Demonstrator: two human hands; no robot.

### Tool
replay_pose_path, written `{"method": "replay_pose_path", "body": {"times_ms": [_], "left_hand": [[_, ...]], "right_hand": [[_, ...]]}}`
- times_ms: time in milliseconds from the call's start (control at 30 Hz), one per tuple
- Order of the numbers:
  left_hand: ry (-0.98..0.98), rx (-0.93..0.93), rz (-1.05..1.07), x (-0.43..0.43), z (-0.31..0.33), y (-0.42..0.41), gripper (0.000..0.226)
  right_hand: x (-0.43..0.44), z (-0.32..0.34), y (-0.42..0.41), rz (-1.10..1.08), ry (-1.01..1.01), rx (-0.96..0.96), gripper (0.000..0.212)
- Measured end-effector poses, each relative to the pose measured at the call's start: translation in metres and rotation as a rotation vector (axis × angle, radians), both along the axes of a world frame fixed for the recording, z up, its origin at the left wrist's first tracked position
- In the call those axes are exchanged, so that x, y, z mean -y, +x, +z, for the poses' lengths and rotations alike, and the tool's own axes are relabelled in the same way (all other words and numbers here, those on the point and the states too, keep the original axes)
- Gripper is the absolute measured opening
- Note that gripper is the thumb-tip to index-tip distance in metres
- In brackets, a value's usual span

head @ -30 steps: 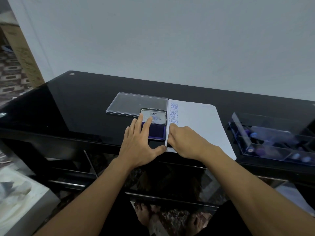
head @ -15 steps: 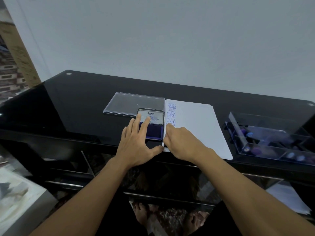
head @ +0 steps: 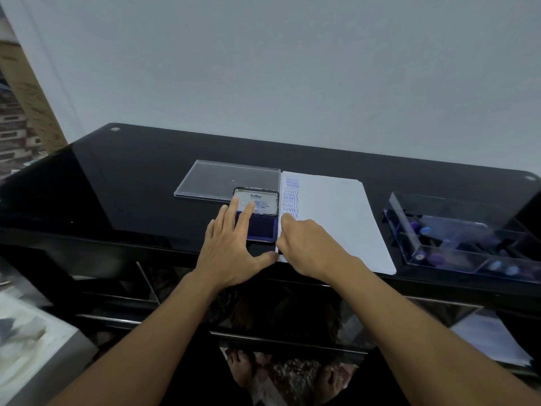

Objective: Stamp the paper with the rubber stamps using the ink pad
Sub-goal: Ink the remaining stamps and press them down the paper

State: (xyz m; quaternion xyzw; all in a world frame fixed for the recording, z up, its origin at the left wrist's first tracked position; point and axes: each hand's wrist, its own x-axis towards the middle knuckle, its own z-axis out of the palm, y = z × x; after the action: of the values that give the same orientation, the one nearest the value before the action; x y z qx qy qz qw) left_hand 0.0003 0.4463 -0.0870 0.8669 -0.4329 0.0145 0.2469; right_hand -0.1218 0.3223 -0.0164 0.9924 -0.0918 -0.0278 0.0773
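My left hand (head: 231,247) lies spread on the open ink pad (head: 263,230). At 3 o'clock, my right hand (head: 310,247) curls on the paper (head: 336,218); I cannot tell around what.

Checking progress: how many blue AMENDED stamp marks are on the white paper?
3 AMENDED marks, stacked top left on the white paper, above the SAMPLE marks; the right hand may hide more below.

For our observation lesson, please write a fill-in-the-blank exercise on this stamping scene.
1. The ink pad lies ___ of the paper.
2. The left hand touches the ___.
3. The paper reads AMENDED and ___.
4. The right hand rests on the ___.
Missing: left; ink pad; SAMPLE; paper.
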Motion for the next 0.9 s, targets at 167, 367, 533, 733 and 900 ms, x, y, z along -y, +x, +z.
{"method": "replay_pose_path", "body": {"times_ms": [167, 367, 533, 733, 900], "left_hand": [[-0.041, -0.021, 0.005, -0.001, 0.000, 0.000, 0.120], [-0.064, -0.022, -0.001, 0.000, 0.000, 0.001, 0.122], [-0.073, -0.021, 0.009, -0.001, 0.001, -0.001, 0.123], [-0.071, -0.036, 0.013, -0.002, 0.003, 0.000, 0.127], [-0.058, -0.045, 0.015, -0.002, 0.004, 0.000, 0.126]], "right_hand": [[-0.005, -0.003, -0.005, -0.029, -0.012, 0.027, 0.021], [-0.004, 0.001, -0.002, -0.073, 0.085, 0.041, 0.015], [-0.003, 0.000, -0.002, -0.088, 0.141, 0.077, 0.013], [0.008, -0.025, 0.005, -0.196, 0.244, 0.146, 0.021], [-0.004, -0.016, -0.004, -0.221, 0.324, 0.222, 0.018]]}}
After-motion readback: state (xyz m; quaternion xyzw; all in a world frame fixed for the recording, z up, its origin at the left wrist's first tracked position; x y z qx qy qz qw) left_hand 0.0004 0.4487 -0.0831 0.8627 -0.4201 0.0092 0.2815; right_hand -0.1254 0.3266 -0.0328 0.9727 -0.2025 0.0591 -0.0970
